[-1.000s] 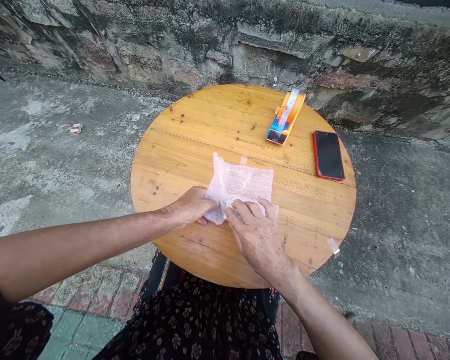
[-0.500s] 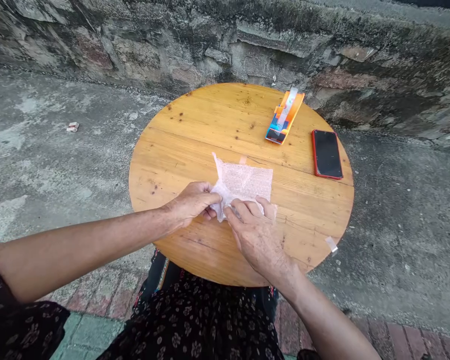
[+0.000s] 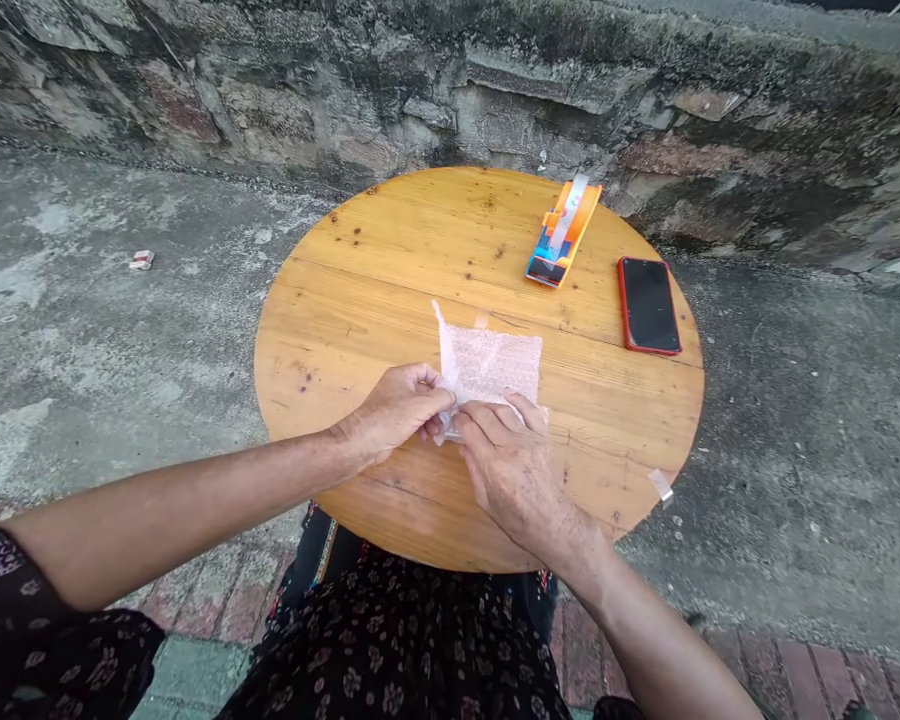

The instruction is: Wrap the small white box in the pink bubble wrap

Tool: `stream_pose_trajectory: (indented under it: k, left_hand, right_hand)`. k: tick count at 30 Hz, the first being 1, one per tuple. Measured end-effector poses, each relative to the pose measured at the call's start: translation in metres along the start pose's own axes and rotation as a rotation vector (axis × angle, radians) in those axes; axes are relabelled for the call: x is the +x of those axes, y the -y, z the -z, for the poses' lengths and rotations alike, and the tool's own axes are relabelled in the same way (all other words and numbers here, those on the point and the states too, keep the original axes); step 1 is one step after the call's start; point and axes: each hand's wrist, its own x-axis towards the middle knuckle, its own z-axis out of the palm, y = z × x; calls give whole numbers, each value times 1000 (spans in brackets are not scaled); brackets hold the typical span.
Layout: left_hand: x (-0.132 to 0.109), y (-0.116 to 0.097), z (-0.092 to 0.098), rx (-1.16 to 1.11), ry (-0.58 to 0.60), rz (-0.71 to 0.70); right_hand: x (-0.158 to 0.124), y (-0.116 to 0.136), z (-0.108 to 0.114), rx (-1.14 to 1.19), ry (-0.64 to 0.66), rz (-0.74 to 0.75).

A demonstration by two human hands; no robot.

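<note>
A sheet of pinkish-white bubble wrap point(image 3: 493, 362) lies on the round wooden table point(image 3: 367, 320), its near side folded over. At the left end of the fold, my left hand point(image 3: 396, 408) pinches the crumpled edge between thumb and fingers. My right hand point(image 3: 511, 462) bends its fingers over the folded near part and holds it down. Something with a pale straight edge shows slightly under the fold between the hands; the fingers and wrap hide what it is. The sheet's far left corner stands up off the table.
An orange and blue tape dispenser point(image 3: 564, 232) stands at the far right of the tabletop. A phone in a red case point(image 3: 649, 305) lies nearer the right edge. One tape strip point(image 3: 661, 486) hangs off the table's front right rim. A stone wall point(image 3: 390, 110) runs behind.
My left hand has shifted slightly right, drawing the left edge of the bubble wrap inward toward my right hand. My right hand stays nearly in place. The view has moved slightly.
</note>
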Motion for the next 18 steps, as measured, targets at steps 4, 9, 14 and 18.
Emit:
stream_pose_trajectory:
  k: [4, 9, 14, 18]
  left_hand:
    - [-2, 0, 0, 78, 21, -108]
    - [-3, 4, 3, 163, -17, -233]
    - [-6, 3, 3, 115, -55, -203]
    - [-6, 2, 0, 70, -78, -183]
  right_hand:
    - [-2, -2, 1, 19, 16, 8]
    - [-2, -1, 0, 7, 15, -2]
    - [-2, -1, 0, 16, 2, -3]
    - [-2, -2, -1, 14, 0, -1]
